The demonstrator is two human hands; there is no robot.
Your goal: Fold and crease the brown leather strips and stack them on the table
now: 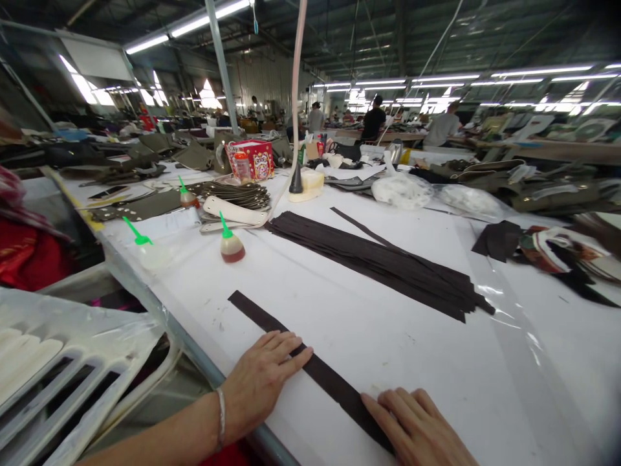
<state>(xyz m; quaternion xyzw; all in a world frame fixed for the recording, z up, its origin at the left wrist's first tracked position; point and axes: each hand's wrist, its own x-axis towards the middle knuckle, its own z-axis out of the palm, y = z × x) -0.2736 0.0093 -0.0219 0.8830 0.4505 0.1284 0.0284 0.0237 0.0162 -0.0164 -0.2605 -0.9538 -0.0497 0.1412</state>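
Note:
A long dark brown strip lies diagonally on the white table top near its front edge. My left hand, with a bracelet at the wrist, rests across the strip, fingers stretched out over it. Further along towards me, my right hand touches the strip's edge with its fingertips, fingers extended and partly cut off by the frame. Beyond both hands is a pile of similar dark strips, one of them splayed out at the back. The strip's nearest end is hidden by my right hand or the frame edge.
Squeeze bottles with green nozzles, one with reddish-brown liquid, stand at the left. Behind them are stacked pale pieces, a red patterned box and plastic bags. A white slatted chair is left; people work far back.

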